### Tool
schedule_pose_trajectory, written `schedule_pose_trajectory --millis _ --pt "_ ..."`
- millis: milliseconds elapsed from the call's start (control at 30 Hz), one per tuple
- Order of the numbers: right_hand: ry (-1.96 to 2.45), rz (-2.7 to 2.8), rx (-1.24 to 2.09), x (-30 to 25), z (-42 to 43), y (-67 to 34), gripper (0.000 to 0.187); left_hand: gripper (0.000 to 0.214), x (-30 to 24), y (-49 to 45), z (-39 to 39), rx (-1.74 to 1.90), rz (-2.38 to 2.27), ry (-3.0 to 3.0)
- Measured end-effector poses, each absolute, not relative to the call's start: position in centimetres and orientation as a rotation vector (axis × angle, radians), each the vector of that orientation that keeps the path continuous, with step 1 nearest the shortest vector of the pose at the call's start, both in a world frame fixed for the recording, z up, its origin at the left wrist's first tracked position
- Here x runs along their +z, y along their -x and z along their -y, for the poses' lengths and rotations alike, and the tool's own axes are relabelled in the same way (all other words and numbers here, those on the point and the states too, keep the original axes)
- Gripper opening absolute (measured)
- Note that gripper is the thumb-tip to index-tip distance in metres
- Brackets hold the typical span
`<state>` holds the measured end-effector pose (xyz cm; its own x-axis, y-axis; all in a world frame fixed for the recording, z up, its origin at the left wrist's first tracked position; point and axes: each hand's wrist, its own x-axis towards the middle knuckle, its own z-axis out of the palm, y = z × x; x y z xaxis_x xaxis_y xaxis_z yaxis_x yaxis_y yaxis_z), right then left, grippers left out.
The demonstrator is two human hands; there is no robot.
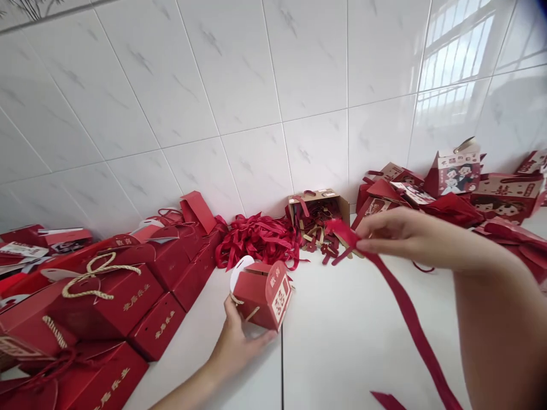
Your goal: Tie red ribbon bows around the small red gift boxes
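My left hand (241, 341) is wrapped round the lower near side of a small red gift box (258, 296) on the white table. Rounded flaps stand up at both ends of the box, and a pale label with red characters shows on its right face. Twisted cream cord pokes from its sides. My right hand (380, 230), fingers pinched, holds a long dark red ribbon (404, 302) in the air to the right of the box. The ribbon hangs down past the near edge of the picture, its short end blurred.
A heap of red ribbons (258, 242) lies by the tiled wall (252, 154). Next to it, an open cardboard box (344, 208) holds small red and gold pieces. Larger red boxes (141, 302) are stacked at left; printed boxes (459, 176) crowd the right. The white table (333, 341) has a dark seam.
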<state>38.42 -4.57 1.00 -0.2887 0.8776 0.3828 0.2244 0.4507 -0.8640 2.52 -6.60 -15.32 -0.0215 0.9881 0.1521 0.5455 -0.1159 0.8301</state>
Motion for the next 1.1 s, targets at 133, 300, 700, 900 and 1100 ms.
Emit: schedule_pose_trajectory --millis 133,300,700,900,1100 --pt "1.048 2.127 1.007 0.2 2.3 -36.5 0.016 0.067 -15.2 -0.6 7.7 1.341 -1.635 -1.759" --pt "1.011 2.436 1.142 -0.9 1.0 -33.5 0.018 0.024 -8.8 -2.3 6.8 1.492 -1.692 -2.198" --pt "0.856 2.445 1.437 -3.5 -0.7 -30.6 0.023 0.06 -9.8 -6.8 5.3 0.633 -1.737 -2.739" --pt "0.795 2.379 1.569 -3.2 -0.2 -30.2 0.025 0.054 -10.3 -6.6 5.6 0.723 -1.728 -2.843" --pt "0.814 2.354 1.565 -2.9 0.2 -30.0 0.026 0.054 -10.1 -6.7 6.1 0.738 -1.719 -2.853"
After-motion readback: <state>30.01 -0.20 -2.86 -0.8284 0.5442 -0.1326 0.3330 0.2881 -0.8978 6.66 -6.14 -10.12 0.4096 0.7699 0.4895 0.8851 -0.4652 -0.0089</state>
